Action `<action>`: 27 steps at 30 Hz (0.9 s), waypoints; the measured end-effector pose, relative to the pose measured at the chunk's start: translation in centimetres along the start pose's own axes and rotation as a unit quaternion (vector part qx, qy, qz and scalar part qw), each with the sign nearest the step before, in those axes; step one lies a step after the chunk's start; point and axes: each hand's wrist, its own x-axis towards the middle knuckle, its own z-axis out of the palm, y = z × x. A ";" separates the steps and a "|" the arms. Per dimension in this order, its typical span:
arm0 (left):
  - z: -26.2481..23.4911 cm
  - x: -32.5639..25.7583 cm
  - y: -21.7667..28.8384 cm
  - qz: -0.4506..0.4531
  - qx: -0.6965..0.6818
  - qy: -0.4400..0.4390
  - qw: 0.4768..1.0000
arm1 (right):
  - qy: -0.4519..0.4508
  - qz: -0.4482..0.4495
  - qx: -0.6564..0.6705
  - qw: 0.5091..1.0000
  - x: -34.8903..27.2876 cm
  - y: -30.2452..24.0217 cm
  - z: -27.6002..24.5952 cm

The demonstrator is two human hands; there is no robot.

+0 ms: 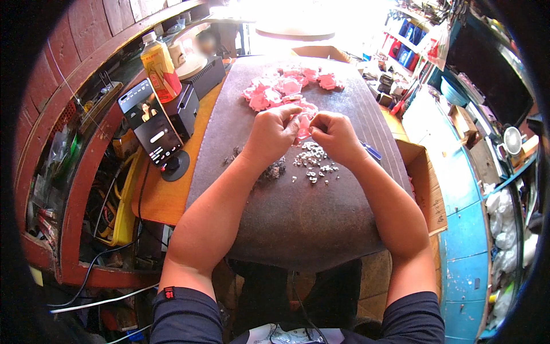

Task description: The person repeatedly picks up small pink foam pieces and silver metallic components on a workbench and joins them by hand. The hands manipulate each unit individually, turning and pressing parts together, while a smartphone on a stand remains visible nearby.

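Over the dark worktable, my left hand (pixel 274 131) is closed on a pink plastic part (pixel 303 127), with thumb and fingers at its left side. From the right, my right hand (pixel 333 136) meets it in a pinch; whatever small thing lies between those fingertips is hidden. Just below the hands is a scatter of small whitish-silver metal pieces (pixel 314 163). Left of them lies a pile of small dark pieces (pixel 276 169), partly covered by my left forearm. Beyond my hands spreads a heap of similar pink plastic parts (pixel 281 89). A blue-handled tool (pixel 371 151) lies beside my right wrist.
At the left, a phone (pixel 150 123) on a stand shows a lit screen, near a drink bottle (pixel 160 67) on a black box. An open cardboard box (pixel 427 183) stands against the right table edge. A small fan (pixel 512 140) sits farther right.
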 end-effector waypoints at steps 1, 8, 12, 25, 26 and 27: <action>0.0 0.0 0.0 0.006 0.013 -0.004 1.000 | 0.004 -0.007 -0.034 0.999 -0.1 -0.2 -0.1; 0.1 -0.1 0.4 0.072 0.035 -0.002 0.997 | -0.009 -0.026 -0.095 0.995 -0.3 -1.2 -0.1; 0.2 -0.2 0.4 0.097 0.054 -0.008 0.994 | 0.011 -0.088 -0.172 0.981 -0.2 -0.5 0.0; 0.1 0.1 -0.1 -0.026 -0.090 -0.024 0.995 | -0.070 0.153 0.308 0.936 0.3 -0.4 -1.4; 0.0 0.1 -0.2 -0.031 -0.089 -0.023 0.995 | -0.067 0.151 0.303 0.938 0.2 -0.5 -1.2; 0.0 0.1 -0.4 -0.037 -0.089 -0.023 0.995 | -0.065 0.149 0.298 0.941 0.2 -0.6 -1.2</action>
